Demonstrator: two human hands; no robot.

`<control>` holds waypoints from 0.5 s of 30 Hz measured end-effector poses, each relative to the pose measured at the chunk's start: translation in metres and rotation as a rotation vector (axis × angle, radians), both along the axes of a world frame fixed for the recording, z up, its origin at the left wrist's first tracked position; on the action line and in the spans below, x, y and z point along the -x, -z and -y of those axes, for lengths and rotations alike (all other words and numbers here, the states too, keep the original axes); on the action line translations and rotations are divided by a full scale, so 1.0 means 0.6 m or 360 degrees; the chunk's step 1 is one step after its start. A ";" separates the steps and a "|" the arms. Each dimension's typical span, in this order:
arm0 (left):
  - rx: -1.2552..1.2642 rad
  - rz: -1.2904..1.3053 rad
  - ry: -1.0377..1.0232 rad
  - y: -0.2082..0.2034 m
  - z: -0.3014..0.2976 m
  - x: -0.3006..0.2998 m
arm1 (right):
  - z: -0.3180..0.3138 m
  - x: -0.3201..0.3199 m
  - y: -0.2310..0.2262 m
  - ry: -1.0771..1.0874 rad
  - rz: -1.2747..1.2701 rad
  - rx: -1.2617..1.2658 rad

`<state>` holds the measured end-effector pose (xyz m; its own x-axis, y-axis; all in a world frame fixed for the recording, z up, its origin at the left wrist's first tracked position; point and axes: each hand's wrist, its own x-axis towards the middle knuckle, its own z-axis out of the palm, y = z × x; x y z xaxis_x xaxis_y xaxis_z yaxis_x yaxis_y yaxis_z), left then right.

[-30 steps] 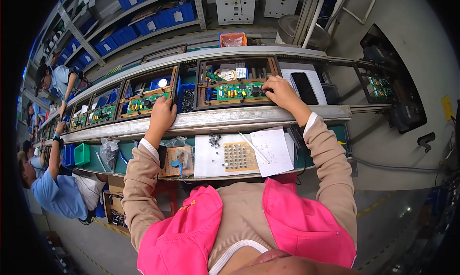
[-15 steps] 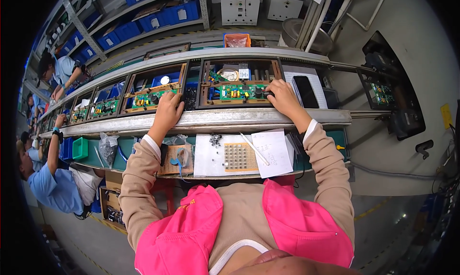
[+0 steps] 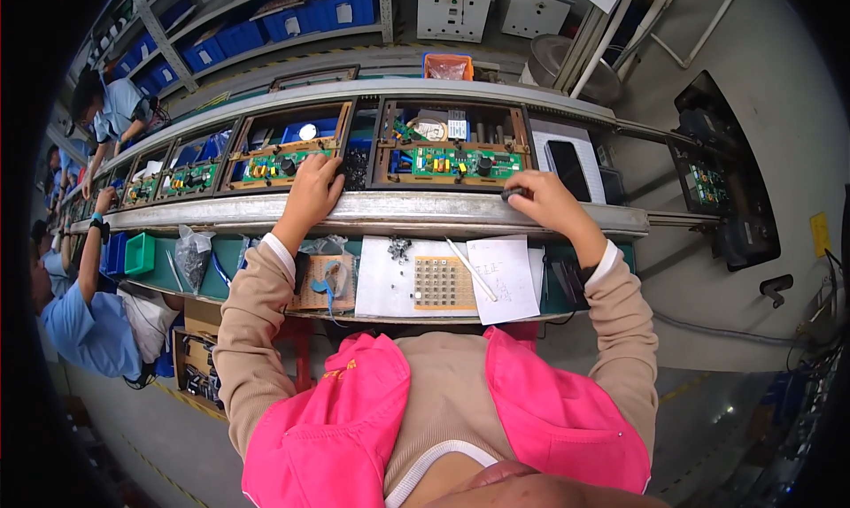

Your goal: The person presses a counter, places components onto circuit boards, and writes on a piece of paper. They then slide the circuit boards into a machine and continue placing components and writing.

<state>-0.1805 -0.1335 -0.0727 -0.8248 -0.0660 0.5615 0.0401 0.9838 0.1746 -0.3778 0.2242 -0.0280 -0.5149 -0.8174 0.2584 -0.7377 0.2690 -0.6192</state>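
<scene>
My right hand [image 3: 546, 200] is over the near rail, at the lower right corner of a brown carrier frame [image 3: 382, 158]. Its thumb and fingertips are closed on a small black part [image 3: 513, 192]. A green circuit board [image 3: 460, 163] with yellow and black components lies in that frame, just left of the hand. My left hand [image 3: 313, 191] rests over the rail beside the neighbouring frame, fingers curled in; what they hold, if anything, is hidden. Close to its fingertips are a second circuit board [image 3: 266, 166] and a heap of small black parts [image 3: 355, 167] between the frames.
On the green bench below lie a perforated board [image 3: 443, 283] with rows of small parts, a paper sheet [image 3: 505, 282], a white pen [image 3: 474, 272] and a bagged item [image 3: 326, 282]. A phone [image 3: 567, 170] lies beyond my right hand. Other people [image 3: 88, 318] work at the left.
My right hand has drawn back from the circuit board's right end toward me and slightly right, a small black part now showing in its fingers. My left hand has stayed nearly in place.
</scene>
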 end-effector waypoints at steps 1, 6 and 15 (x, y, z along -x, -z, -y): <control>0.0000 -0.0003 0.0005 0.000 0.000 -0.001 | -0.005 -0.013 -0.002 -0.0091 -0.0090 -0.0056; -0.0057 0.0017 -0.0011 -0.001 0.002 0.002 | 0.003 -0.036 -0.017 0.0101 -0.0369 -0.0472; -0.0069 0.0015 -0.0004 0.007 0.006 0.000 | 0.019 -0.030 -0.006 -0.0051 -0.0463 -0.0496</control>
